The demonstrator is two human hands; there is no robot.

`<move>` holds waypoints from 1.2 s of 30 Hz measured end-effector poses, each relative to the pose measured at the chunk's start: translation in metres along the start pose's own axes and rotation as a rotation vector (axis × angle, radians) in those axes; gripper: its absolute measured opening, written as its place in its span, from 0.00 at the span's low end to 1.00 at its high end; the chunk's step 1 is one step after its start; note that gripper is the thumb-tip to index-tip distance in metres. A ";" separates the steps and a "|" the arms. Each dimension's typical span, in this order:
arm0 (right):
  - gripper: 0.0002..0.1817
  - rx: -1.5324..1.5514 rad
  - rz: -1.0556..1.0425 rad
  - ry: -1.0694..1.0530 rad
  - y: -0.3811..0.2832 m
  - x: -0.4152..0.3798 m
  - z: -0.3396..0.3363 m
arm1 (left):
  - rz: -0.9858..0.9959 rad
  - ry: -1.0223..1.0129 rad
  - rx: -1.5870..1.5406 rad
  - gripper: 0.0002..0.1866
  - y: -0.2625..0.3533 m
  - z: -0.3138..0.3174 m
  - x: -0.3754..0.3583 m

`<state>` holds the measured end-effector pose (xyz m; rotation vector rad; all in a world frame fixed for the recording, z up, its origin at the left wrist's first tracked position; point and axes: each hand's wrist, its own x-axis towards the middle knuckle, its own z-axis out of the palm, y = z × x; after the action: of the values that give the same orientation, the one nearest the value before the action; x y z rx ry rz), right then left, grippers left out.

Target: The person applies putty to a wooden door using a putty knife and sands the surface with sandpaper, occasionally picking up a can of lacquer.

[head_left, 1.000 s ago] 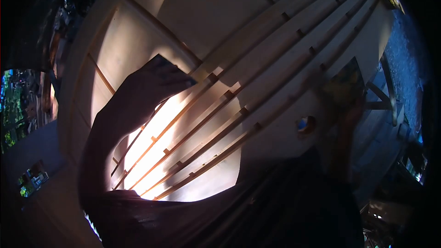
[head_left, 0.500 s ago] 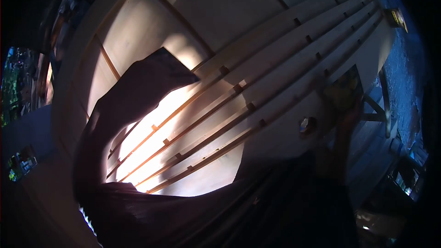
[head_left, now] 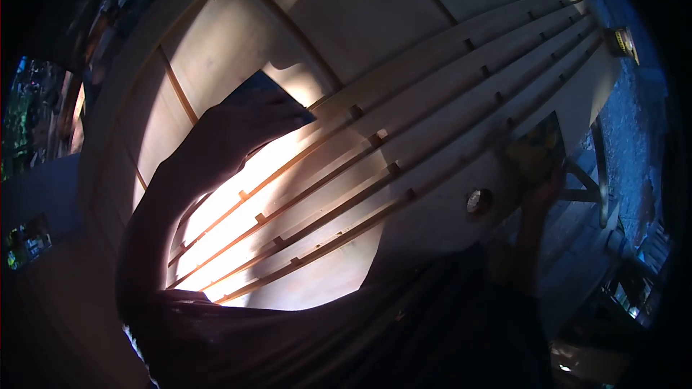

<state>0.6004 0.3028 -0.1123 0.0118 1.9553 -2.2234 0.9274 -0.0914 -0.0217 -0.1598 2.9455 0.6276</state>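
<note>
Facing big curved wood panel [head_left: 346,21], cut off at top, blocked below by dark shirt [head_left: 346,338]. Holding left arm [head_left: 153,223] bent up, with left hand [head_left: 238,128] over dark flat sheet [head_left: 258,85] in front of panel; can't tell if gripping, too dim. With right hand [head_left: 546,187] in shadow, at lower edge of yellow-blotched piece [head_left: 546,137] near round hole [head_left: 479,202]; can't tell grip either.

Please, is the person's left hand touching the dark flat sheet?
Touching: the head view shows the left hand laid over the dark flat sheet, fingers across its face, corners showing beyond them.
</note>
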 end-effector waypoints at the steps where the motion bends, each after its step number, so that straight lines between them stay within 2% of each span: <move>1: 0.28 -0.001 0.004 0.005 0.000 -0.001 0.001 | 0.047 0.038 0.004 0.18 0.007 -0.009 0.019; 3: 0.29 -0.010 0.005 -0.007 0.003 0.000 -0.003 | 0.242 0.118 0.160 0.17 0.004 -0.010 0.059; 5: 0.29 -0.028 -0.004 -0.046 0.009 0.010 -0.016 | 0.282 0.095 0.093 0.16 0.007 -0.009 0.098; 8: 0.28 -0.083 -0.034 -0.049 0.000 0.003 -0.003 | 0.234 -0.092 0.037 0.18 0.010 0.000 0.117; 11: 0.28 -0.019 -0.031 -0.056 0.006 0.005 -0.007 | 0.263 0.005 -0.076 0.16 -0.015 0.020 0.086; 13: 0.28 -0.741 -0.428 -0.105 0.015 0.017 -0.039 | 0.133 0.024 -0.216 0.14 -0.014 0.024 0.048; 16: 0.29 -0.973 -0.571 -0.123 0.016 0.013 -0.045 | -0.098 -0.047 -0.379 0.14 -0.012 0.026 -0.012; 17: 0.29 -1.121 -0.694 -0.158 0.017 0.015 -0.053 | -0.182 -0.079 -0.418 0.14 -0.010 0.021 -0.023; 20: 0.28 -0.967 -0.610 -0.136 0.011 0.015 -0.042 | 0.040 -0.328 -0.021 0.22 0.002 -0.021 -0.026; 21: 0.28 -0.629 -0.375 -0.063 0.006 0.005 -0.023 | 0.025 -0.266 -0.032 0.19 0.004 -0.021 -0.022; 23: 0.29 -0.237 -0.105 -0.001 0.008 0.005 -0.022 | 0.014 -0.138 -0.044 0.15 0.012 -0.021 -0.001; 26: 0.29 -0.115 -0.025 -0.013 0.014 0.016 -0.039 | 0.148 0.010 0.150 0.24 0.012 0.002 0.025; 27: 0.29 -0.093 -0.014 0.007 0.007 0.008 -0.022 | 0.154 0.026 0.212 0.21 0.006 0.014 0.027; 29: 0.29 -0.079 0.005 0.040 0.006 0.004 -0.018 | -0.089 -0.003 -0.524 0.19 -0.007 0.036 0.014; 31: 0.29 -0.081 0.011 0.068 0.010 0.007 -0.023 | -0.266 -0.057 -0.843 0.17 -0.014 0.033 -0.005; 33: 0.28 -0.018 0.018 0.037 0.005 0.002 -0.012 | -0.359 -0.125 -0.765 0.15 -0.010 0.015 -0.026; 34: 0.28 0.013 0.019 0.018 0.001 0.000 -0.006 | 0.044 -0.199 0.073 0.14 -0.011 -0.003 -0.027; 36: 0.26 -0.150 -0.112 0.000 0.017 0.011 -0.032 | -0.080 -0.358 -0.106 0.14 -0.007 -0.026 -0.023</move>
<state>0.5879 0.3309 -0.1351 -0.1200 2.1676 -2.1353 0.9482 -0.1068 0.0025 -0.1559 2.5520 0.7178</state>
